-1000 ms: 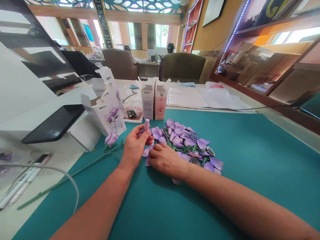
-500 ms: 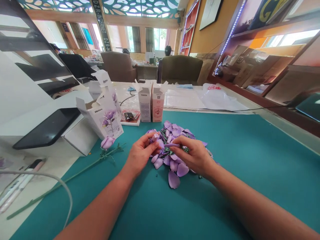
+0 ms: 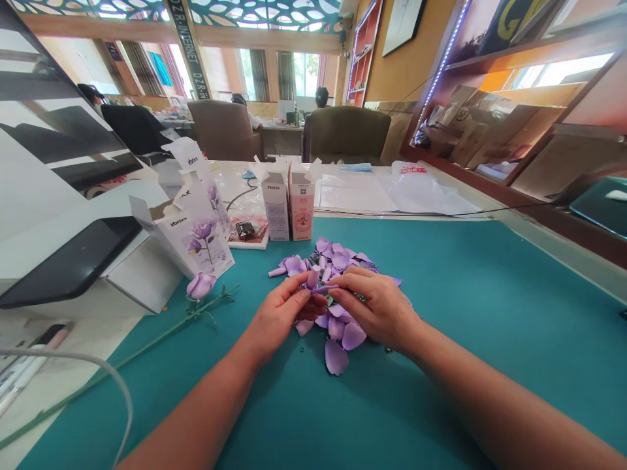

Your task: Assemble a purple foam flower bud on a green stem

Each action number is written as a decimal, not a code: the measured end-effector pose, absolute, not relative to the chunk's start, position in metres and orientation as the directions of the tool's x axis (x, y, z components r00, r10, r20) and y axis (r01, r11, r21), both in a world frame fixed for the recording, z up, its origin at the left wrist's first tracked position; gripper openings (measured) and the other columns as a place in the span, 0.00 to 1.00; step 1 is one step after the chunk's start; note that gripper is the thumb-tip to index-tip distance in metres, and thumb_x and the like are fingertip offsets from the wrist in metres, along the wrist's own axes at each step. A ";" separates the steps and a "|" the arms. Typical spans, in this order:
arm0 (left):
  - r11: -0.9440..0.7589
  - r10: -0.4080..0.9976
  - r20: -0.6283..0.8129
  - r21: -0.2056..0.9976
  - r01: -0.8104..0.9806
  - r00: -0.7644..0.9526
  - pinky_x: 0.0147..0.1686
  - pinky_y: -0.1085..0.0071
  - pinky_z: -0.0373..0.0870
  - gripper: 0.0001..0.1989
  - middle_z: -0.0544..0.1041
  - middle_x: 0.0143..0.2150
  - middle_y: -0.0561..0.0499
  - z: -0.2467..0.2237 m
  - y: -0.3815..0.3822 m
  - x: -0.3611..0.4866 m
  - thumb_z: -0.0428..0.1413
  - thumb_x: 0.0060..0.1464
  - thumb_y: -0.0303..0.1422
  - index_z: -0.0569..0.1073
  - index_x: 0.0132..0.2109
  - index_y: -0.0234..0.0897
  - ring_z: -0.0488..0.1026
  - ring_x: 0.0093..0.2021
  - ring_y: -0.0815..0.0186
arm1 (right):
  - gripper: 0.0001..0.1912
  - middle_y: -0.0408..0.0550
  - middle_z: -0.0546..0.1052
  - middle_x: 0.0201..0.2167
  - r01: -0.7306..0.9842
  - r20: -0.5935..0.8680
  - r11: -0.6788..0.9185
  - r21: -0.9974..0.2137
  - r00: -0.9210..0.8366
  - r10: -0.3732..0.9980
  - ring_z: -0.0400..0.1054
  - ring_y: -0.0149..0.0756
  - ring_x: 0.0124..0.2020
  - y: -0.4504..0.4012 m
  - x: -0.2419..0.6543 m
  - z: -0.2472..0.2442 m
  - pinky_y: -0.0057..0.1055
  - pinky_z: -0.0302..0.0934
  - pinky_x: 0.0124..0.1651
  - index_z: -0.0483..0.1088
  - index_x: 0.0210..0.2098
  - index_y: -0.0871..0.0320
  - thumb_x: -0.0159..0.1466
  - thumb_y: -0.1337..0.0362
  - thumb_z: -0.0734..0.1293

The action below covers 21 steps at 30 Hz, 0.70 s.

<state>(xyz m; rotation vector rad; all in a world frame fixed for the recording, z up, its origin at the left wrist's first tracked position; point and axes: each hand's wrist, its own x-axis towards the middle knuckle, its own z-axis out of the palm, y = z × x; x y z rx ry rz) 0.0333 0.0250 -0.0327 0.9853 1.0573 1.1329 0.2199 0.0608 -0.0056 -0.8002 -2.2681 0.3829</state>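
My left hand [image 3: 281, 318] pinches a small lilac foam flower bud [image 3: 312, 280] above a heap of loose lilac petals and green leaf pieces [image 3: 337, 258]. My right hand [image 3: 375, 308] holds a narrow lilac petal [image 3: 326, 288] between its fingertips, with the tip at the bud. Both hands are just over the heap's near side. To the left of my left hand, a finished lilac rose [image 3: 200, 285] on a long green stem [image 3: 122, 363] lies on the teal cutting mat [image 3: 441, 326].
Behind the heap stand a printed flower box [image 3: 193, 233], a white carton [image 3: 276, 210] and a pink carton [image 3: 301, 210]. A white cable [image 3: 73, 356] curves at lower left. A plastic bag [image 3: 416, 189] lies beyond the mat. Seated people and armchairs are farther back.
My hands have drawn closer together, and the narrow petal in my right hand now meets the bud. The camera view has shifted slightly, moving the scene left.
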 end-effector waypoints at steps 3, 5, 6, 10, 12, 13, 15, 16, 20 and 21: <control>0.142 0.986 -0.118 0.964 -0.224 0.117 0.41 0.64 0.72 0.24 0.82 0.36 0.46 -0.033 0.025 0.033 0.61 0.52 0.42 0.71 0.53 0.36 0.79 0.36 0.60 | 0.10 0.47 0.78 0.30 0.438 0.522 0.767 -0.468 -0.563 0.640 0.71 0.33 0.32 0.061 0.220 -0.008 0.27 0.63 0.35 0.77 0.39 0.56 0.68 0.64 0.63; 0.134 0.986 -0.107 0.964 -0.228 0.125 0.41 0.64 0.72 0.23 0.81 0.35 0.47 -0.032 0.025 0.033 0.61 0.51 0.43 0.72 0.51 0.36 0.79 0.36 0.60 | 0.09 0.47 0.79 0.30 0.428 0.543 0.770 -0.473 -0.547 0.637 0.72 0.33 0.32 0.061 0.220 -0.008 0.27 0.63 0.35 0.77 0.38 0.56 0.67 0.64 0.64; 0.132 0.986 -0.105 0.964 -0.230 0.127 0.41 0.64 0.72 0.22 0.81 0.35 0.47 -0.031 0.025 0.033 0.62 0.50 0.42 0.72 0.50 0.37 0.79 0.35 0.60 | 0.09 0.46 0.79 0.30 0.420 0.553 0.773 -0.476 -0.540 0.634 0.72 0.33 0.32 0.061 0.221 -0.008 0.27 0.63 0.35 0.77 0.37 0.55 0.67 0.64 0.64; 0.134 0.984 -0.101 0.964 -0.229 0.147 0.39 0.65 0.72 0.19 0.81 0.34 0.48 -0.029 0.024 0.032 0.64 0.48 0.41 0.70 0.44 0.38 0.79 0.34 0.62 | 0.08 0.46 0.80 0.30 0.402 0.569 0.779 -0.481 -0.533 0.627 0.73 0.33 0.32 0.060 0.221 -0.007 0.28 0.63 0.35 0.77 0.36 0.55 0.66 0.65 0.65; 0.133 0.982 -0.096 0.963 -0.235 0.163 0.39 0.65 0.72 0.21 0.81 0.34 0.48 -0.029 0.024 0.032 0.65 0.48 0.41 0.70 0.45 0.38 0.79 0.34 0.62 | 0.08 0.46 0.79 0.30 0.401 0.577 0.790 -0.464 -0.540 0.613 0.72 0.32 0.32 0.059 0.221 -0.006 0.27 0.63 0.35 0.77 0.36 0.56 0.67 0.65 0.64; 0.133 0.981 -0.094 0.962 -0.240 0.168 0.39 0.65 0.72 0.22 0.81 0.34 0.48 -0.029 0.024 0.032 0.65 0.47 0.41 0.71 0.47 0.38 0.79 0.34 0.62 | 0.08 0.46 0.79 0.30 0.401 0.583 0.797 -0.452 -0.543 0.604 0.72 0.32 0.32 0.059 0.221 -0.006 0.27 0.63 0.35 0.76 0.35 0.56 0.67 0.65 0.64; 0.132 0.982 -0.091 0.960 -0.249 0.167 0.40 0.65 0.72 0.26 0.81 0.35 0.48 -0.031 0.024 0.032 0.66 0.47 0.41 0.71 0.51 0.37 0.79 0.35 0.61 | 0.08 0.47 0.79 0.30 0.406 0.590 0.807 -0.430 -0.550 0.591 0.72 0.32 0.32 0.059 0.221 -0.006 0.27 0.63 0.35 0.76 0.36 0.56 0.67 0.66 0.64; 0.132 0.982 -0.092 0.959 -0.250 0.166 0.40 0.65 0.72 0.27 0.82 0.35 0.47 -0.031 0.024 0.033 0.66 0.46 0.41 0.71 0.52 0.37 0.79 0.36 0.61 | 0.08 0.47 0.78 0.30 0.411 0.587 0.808 -0.423 -0.555 0.589 0.72 0.32 0.32 0.060 0.221 -0.006 0.27 0.63 0.35 0.76 0.36 0.56 0.67 0.66 0.64; 0.127 0.982 -0.091 0.967 -0.222 0.168 0.42 0.64 0.72 0.28 0.82 0.36 0.46 -0.032 0.025 0.033 0.66 0.46 0.42 0.73 0.52 0.35 0.79 0.37 0.60 | 0.09 0.47 0.78 0.30 0.426 0.570 0.806 -0.410 -0.571 0.591 0.72 0.33 0.32 0.060 0.222 -0.006 0.27 0.64 0.36 0.76 0.36 0.57 0.67 0.65 0.63; 0.122 0.982 -0.088 0.971 -0.206 0.168 0.42 0.64 0.72 0.28 0.82 0.36 0.47 -0.032 0.025 0.033 0.66 0.46 0.42 0.73 0.52 0.35 0.79 0.37 0.60 | 0.09 0.47 0.78 0.30 0.428 0.569 0.807 -0.408 -0.572 0.591 0.72 0.33 0.32 0.060 0.222 -0.006 0.27 0.64 0.36 0.76 0.36 0.57 0.67 0.65 0.63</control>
